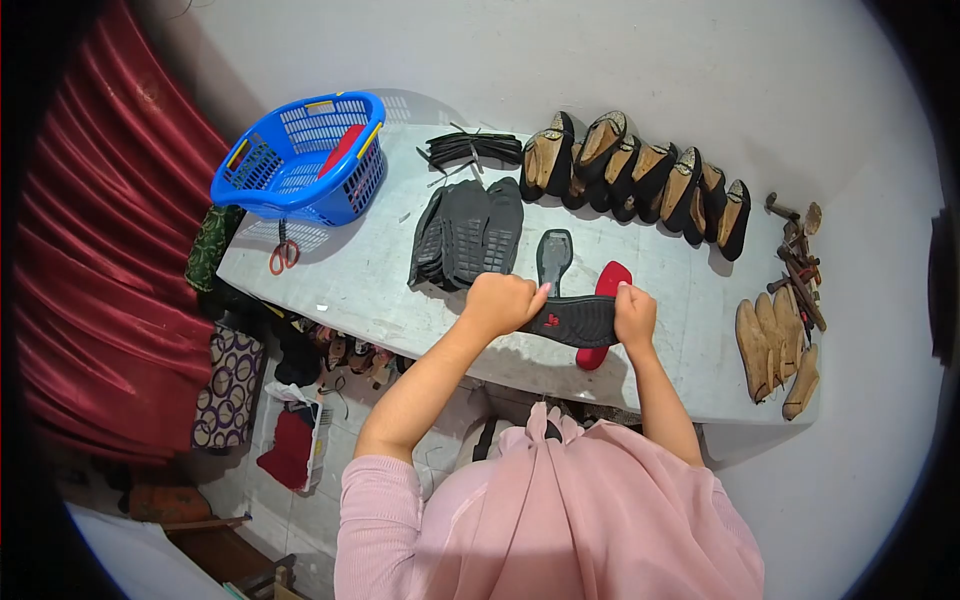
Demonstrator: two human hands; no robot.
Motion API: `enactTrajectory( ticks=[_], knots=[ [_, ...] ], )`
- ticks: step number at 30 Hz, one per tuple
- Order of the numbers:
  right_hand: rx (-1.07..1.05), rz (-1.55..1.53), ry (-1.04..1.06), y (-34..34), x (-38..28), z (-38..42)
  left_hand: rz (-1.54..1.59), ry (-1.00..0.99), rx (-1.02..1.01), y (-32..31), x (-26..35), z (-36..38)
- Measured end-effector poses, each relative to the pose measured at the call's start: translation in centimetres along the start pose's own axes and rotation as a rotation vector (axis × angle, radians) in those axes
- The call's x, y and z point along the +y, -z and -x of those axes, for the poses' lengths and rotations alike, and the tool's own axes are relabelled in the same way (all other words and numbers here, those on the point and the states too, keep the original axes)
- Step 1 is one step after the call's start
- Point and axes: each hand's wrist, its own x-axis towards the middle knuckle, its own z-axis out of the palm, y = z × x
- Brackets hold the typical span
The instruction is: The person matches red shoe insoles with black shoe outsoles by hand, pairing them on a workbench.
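Between my two hands I hold a black shoe sole (578, 320) sideways, its ridged face with a small red mark turned up. My left hand (503, 304) is closed on its left end, and my right hand (634, 316) grips the right end. Beneath it, partly covered, lies a red sole-shaped piece (594, 357) on the table. Just beyond the held sole is another dark sole (554, 255), lying flat. A stack of black soles (466, 235) sits to the left, close to my left hand.
Black shoes (640, 180) line the table's back edge beside a bundle of black strips (474, 150). Wooden shoe lasts (765, 345) and hammers (800, 265) lie at the right. A blue basket (335, 205) and red-handled scissors (284, 255) are at the left of the white table (690, 345).
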Motion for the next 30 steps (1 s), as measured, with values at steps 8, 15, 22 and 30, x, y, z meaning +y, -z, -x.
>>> enactTrajectory(
  ticks=[8, 15, 22, 30],
  knots=[
    [0.034, -0.178, 0.127, 0.2, -0.4, -1.3, 0.206, 0.095, -0.3, 5.7, 1.5, -0.6],
    [-0.015, -0.062, 0.407, -0.8, -5.1, -1.9, 0.807, 0.165, -0.725, 3.6, -5.3, 1.4],
    [-0.2, 0.036, 0.548, -8.6, -11.6, -4.4, 2.112, 0.437, -1.117, -1.5, -12.8, 7.5],
    [-0.15, -0.23, 0.774, -23.2, -21.0, -6.5, 1.853, 0.656, -0.614, 5.6, -23.0, 11.7]
  ],
)
